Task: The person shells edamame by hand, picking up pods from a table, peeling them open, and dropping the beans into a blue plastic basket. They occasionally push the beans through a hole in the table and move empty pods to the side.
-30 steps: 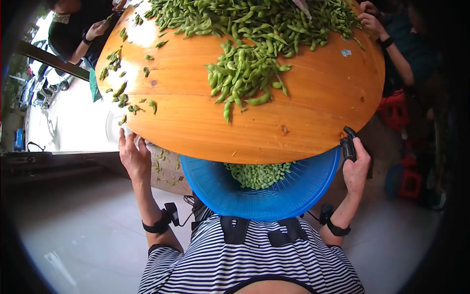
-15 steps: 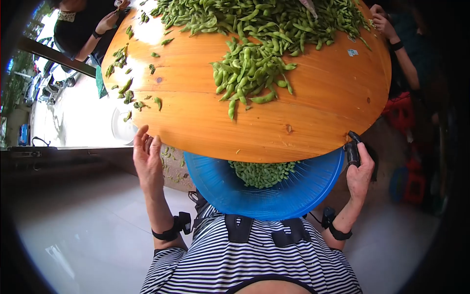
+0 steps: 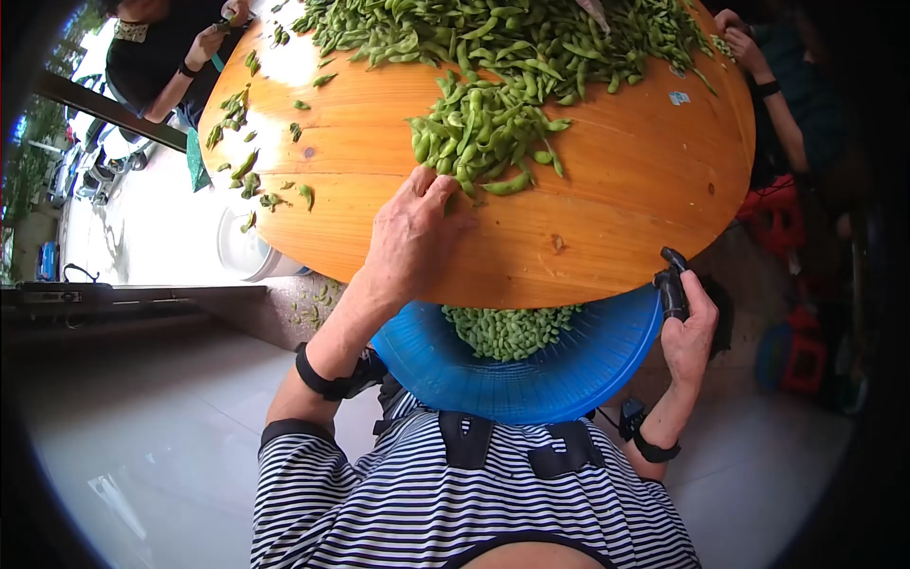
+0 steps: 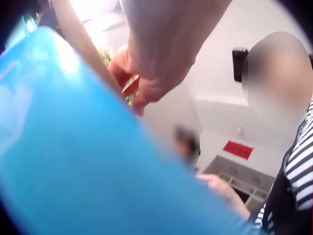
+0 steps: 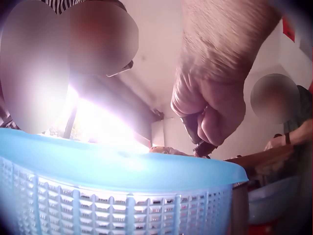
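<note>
My left hand (image 3: 409, 232) reaches over the round wooden table (image 3: 607, 228), its thumb and fingers curled at the front of a small pile of edamame pods (image 3: 474, 133). They pinch a pod there, mostly hidden by the hand. In the left wrist view, the left hand (image 4: 156, 68) has bits of green behind its fingers. By the table's right front edge is my right hand (image 3: 690, 327), loosely bent, with black sleeves (image 3: 671, 292) on thumb and forefinger and nothing seen held. Between my arms, a blue plastic basket (image 3: 417, 365) contains shelled beans (image 3: 512, 334).
A large heap of pods (image 3: 531, 47) covers the table's far side. Loose leaves and pods (image 3: 245, 180) lie along its left edge. A white tub (image 3: 251, 247) stands beyond the left edge. Two people's hands (image 3: 204, 45) work at the far left and right; red stools (image 3: 773, 223) are at right.
My left hand has moved from the table's left front edge, inward and forward to the small pile, and its fingers have closed at a pod. My right hand has stayed near the right edge.
</note>
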The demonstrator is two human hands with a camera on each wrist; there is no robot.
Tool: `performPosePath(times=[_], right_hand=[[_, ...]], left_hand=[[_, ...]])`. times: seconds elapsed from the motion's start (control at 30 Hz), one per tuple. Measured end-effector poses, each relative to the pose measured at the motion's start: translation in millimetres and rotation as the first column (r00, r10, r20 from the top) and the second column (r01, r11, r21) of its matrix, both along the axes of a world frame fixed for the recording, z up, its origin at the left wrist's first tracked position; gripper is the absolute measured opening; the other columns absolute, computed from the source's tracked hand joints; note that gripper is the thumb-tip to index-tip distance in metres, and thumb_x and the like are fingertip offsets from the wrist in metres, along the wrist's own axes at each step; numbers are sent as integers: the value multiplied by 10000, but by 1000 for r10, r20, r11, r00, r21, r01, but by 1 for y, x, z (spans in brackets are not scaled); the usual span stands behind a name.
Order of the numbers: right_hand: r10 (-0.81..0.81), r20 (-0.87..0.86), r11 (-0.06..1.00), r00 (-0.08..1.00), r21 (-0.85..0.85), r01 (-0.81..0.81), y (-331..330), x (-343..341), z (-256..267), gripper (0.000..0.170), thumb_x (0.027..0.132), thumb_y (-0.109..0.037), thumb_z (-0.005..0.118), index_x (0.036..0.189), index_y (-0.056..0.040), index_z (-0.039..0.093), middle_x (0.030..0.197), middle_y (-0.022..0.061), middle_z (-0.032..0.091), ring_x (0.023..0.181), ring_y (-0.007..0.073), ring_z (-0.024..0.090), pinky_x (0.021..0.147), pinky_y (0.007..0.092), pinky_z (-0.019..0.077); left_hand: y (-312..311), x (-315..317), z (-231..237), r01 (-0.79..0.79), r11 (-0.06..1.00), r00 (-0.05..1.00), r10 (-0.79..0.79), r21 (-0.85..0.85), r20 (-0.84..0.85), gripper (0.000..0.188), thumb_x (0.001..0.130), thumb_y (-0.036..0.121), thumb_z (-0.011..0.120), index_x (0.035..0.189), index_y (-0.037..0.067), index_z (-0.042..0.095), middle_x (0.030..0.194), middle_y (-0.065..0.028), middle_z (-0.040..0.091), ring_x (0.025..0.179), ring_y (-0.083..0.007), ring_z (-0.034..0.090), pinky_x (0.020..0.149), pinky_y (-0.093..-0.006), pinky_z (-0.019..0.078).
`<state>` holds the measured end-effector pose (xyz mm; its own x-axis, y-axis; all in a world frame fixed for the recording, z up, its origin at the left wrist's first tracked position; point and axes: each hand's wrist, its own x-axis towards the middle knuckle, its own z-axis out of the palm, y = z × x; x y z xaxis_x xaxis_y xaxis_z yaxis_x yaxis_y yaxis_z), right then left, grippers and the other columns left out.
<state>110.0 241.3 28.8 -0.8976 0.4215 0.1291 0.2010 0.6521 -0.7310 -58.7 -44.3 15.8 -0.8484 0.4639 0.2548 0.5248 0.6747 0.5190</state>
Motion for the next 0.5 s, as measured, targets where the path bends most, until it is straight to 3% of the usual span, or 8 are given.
performPosePath(times=[0.03,0.1,0.23,0.3,0.33,0.43,0.5], right_hand=[[-1,-2,1000,1000,-3,1,1,2,-2,348,694,121,434,1008,55,570,726,124,472,647,222,467,596,299,393],[12,-4,1000,1000,26,-11,3,5,-7,344,691,114,438,1003,52,569,720,127,467,644,225,467,594,303,392],[25,24,1000,999,10,-25,-3,4,-4,336,695,109,446,1000,53,578,732,132,498,649,215,476,605,288,401],[122,24,985,992,-125,-118,-15,-2,6,366,671,119,428,993,59,592,770,133,562,680,206,522,648,263,426],[108,40,950,993,-297,-92,-25,-6,11,411,635,118,401,987,63,606,817,130,612,723,203,568,698,240,442],[317,-2,863,948,-414,-290,-49,-16,23,454,612,106,396,1007,56,616,835,141,623,734,208,588,714,239,454],[340,-11,824,940,-479,-304,-66,-24,19,462,613,100,396,1016,51,617,821,140,616,716,210,582,698,239,452]], left_hand=[[-3,-7,-2,1,1000,1000,-1,-3,-2,230,765,97,726,963,21,637,862,-115,591,773,-257,607,714,-377,497],[-12,-18,-7,157,988,987,-157,3,-45,158,785,54,700,924,5,641,853,-117,595,769,-260,623,698,-369,504],[-24,-21,2,98,990,988,-109,105,107,105,807,-6,661,910,-19,641,836,-114,591,765,-233,646,666,-334,517],[-26,-14,8,-70,980,941,2,189,338,115,830,-41,640,945,-44,636,827,-91,591,764,-184,656,649,-289,529],[-23,-9,12,-69,979,941,1,189,338,115,830,-41,640,945,-44,636,827,-91,591,764,-184,656,649,-289,529],[3,16,15,-130,710,847,-283,692,449,104,866,8,664,957,-37,641,812,-34,594,669,-120,634,586,-244,525],[16,31,29,-209,753,671,-353,623,652,108,852,62,706,934,5,664,744,0,597,585,-75,583,495,-205,456]])
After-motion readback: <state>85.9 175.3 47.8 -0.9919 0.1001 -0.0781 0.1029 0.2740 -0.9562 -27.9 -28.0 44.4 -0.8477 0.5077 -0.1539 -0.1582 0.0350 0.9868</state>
